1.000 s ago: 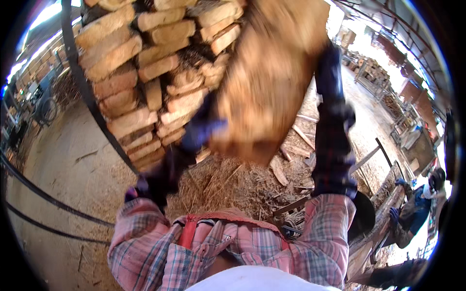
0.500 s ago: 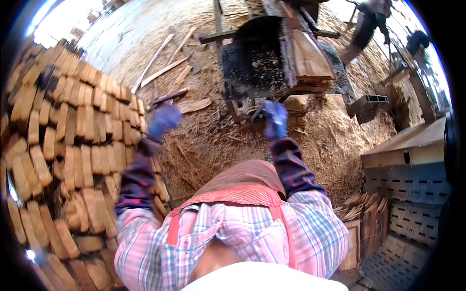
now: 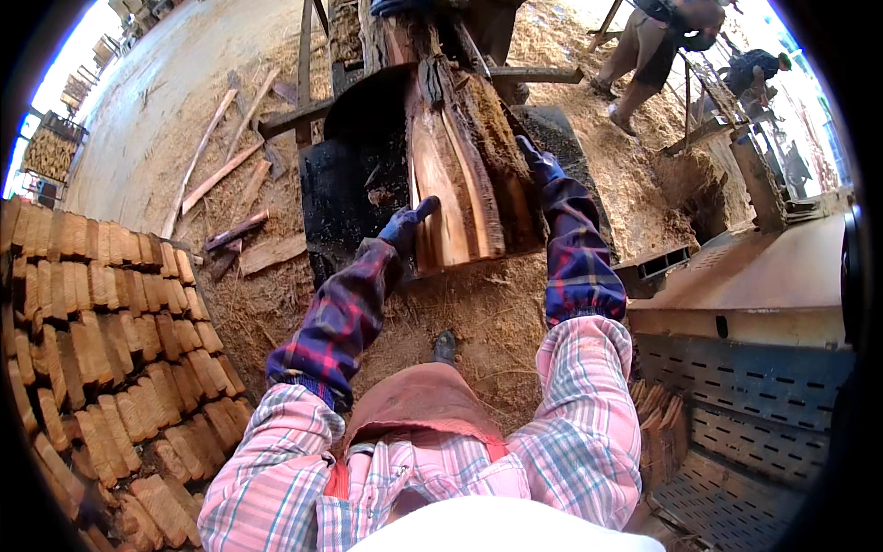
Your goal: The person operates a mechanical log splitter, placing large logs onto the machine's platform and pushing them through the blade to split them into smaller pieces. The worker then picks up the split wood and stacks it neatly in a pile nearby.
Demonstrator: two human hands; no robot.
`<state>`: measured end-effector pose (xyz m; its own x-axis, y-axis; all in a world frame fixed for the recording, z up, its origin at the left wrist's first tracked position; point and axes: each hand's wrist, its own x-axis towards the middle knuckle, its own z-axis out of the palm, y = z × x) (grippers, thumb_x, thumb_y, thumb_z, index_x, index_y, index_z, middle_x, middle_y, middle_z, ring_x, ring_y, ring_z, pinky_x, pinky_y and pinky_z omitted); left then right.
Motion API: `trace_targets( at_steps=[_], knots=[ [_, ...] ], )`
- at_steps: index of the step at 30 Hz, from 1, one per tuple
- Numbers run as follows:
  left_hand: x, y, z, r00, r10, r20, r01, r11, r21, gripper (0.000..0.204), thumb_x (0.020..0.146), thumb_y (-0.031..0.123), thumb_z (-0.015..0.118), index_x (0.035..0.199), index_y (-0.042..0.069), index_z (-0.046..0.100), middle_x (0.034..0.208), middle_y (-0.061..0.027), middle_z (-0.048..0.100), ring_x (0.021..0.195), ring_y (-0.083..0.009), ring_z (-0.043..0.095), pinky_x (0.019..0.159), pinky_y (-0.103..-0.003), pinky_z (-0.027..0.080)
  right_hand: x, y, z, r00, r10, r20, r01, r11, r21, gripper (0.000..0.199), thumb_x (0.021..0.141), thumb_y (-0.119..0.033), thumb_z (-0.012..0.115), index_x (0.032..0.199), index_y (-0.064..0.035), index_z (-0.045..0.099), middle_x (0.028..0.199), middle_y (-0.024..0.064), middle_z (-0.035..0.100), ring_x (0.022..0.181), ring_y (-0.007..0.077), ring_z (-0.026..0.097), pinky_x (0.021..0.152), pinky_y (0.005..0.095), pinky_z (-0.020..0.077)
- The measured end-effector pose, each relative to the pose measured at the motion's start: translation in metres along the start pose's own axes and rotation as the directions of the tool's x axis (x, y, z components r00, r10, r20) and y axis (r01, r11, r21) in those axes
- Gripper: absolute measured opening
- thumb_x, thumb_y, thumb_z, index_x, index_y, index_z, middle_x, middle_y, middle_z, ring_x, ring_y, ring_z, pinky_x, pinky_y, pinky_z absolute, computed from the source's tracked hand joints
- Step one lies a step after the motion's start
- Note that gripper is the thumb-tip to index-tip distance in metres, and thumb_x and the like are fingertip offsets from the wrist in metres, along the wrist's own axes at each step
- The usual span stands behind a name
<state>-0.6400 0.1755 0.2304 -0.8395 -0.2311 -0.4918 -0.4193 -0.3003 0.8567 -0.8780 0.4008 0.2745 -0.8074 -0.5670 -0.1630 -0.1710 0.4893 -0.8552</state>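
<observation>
Rough wood slabs (image 3: 441, 221), some with bark, lie lengthwise on a black metal work table (image 3: 354, 198). My left hand (image 3: 405, 225), in a blue glove, grips their near left edge, its thumb stretched over the pale top face. On the right side, against the bark-covered piece (image 3: 501, 138), my gloved right hand (image 3: 541, 164) holds the slabs; its lower fingers are partly hidden. Just left of the wood stands a large dark round disc (image 3: 363, 115), its right part covered by the slabs. Another person's dark-gloved hand (image 3: 402, 7) rests at the far end of the wood.
Stacked short wood blocks (image 3: 110, 359) rise at my left. Loose strips (image 3: 221, 175) lie on sawdust-covered ground. At right stands a metal bench (image 3: 736, 294) with slotted panels, beside upright wood pieces (image 3: 660, 423). Another person (image 3: 644, 55) works at the far right.
Both my hands have moved forward onto the slabs, the left from beside the block stack, the right from the machine's front edge. The view has shifted, and the far person's hand now shows.
</observation>
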Motion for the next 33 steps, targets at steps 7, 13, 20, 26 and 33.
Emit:
trace_targets(
  at_steps=[7,13,20,26,33],
  knots=[
    [-0.074,0.032,-0.006,0.998,0.071,-0.002,-0.067,0.938,-0.341,0.049,0.078,0.025,0.072,0.117,0.006,0.049,0.098,-0.0042,0.059,0.085,-0.0151,0.058,0.073,-0.031,0.050,-0.044,-0.058,0.056,0.964,0.247,-0.101,-0.222,0.951,0.214,0.095,0.073,-0.051,0.068,0.133,0.0108,0.029,0.133,0.0245,0.041,0.124,0.0307,0.039,0.102,0.0349,0.0312],
    [-0.122,0.030,-0.122,0.991,0.132,0.020,-0.131,0.991,-0.017,0.049,0.078,0.024,0.073,0.117,0.002,0.052,0.101,-0.0014,0.060,0.088,-0.0099,0.056,0.077,-0.024,0.046,-0.089,-0.083,0.148,0.983,0.167,-0.074,-0.142,0.952,0.272,0.094,0.071,-0.048,0.073,0.129,0.0128,0.031,0.127,0.0238,0.046,0.118,0.0307,0.045,0.099,0.0335,0.0348],
    [-0.162,0.032,-0.154,0.973,0.231,0.004,-0.231,0.973,-0.008,0.034,0.077,0.023,0.073,0.096,-0.002,0.060,0.086,-0.0052,0.063,0.076,-0.0128,0.059,0.069,-0.026,0.049,-0.080,-0.076,0.204,0.996,0.020,0.090,-0.033,0.990,0.140,0.081,0.078,-0.049,0.062,0.134,0.0025,0.033,0.136,0.0232,0.037,0.127,0.0334,0.036,0.106,0.0342,0.0274],
    [-0.166,0.037,-0.110,0.978,0.202,-0.053,-0.175,0.930,0.324,0.061,0.062,0.046,0.081,0.087,-0.006,0.060,0.079,-0.0134,0.066,0.069,-0.0135,0.061,0.056,-0.029,0.048,-0.103,-0.077,0.183,0.977,0.111,0.181,-0.190,0.838,0.512,0.065,0.089,-0.047,0.050,0.135,-0.0026,0.039,0.139,0.0112,0.040,0.129,0.0213,0.035,0.107,0.0302,0.0247],
    [-0.224,-0.044,-0.059,0.933,0.191,0.305,-0.317,0.838,0.445,0.073,0.071,0.041,0.075,0.122,-0.003,0.045,0.112,-0.0135,0.058,0.101,-0.0169,0.054,0.084,-0.033,0.046,-0.248,0.022,0.148,0.984,0.104,0.144,-0.168,0.807,0.566,0.042,0.088,-0.030,0.055,0.118,-0.0011,0.053,0.107,0.0060,0.058,0.093,0.0155,0.053,0.084,0.0297,0.0428]
  ],
)
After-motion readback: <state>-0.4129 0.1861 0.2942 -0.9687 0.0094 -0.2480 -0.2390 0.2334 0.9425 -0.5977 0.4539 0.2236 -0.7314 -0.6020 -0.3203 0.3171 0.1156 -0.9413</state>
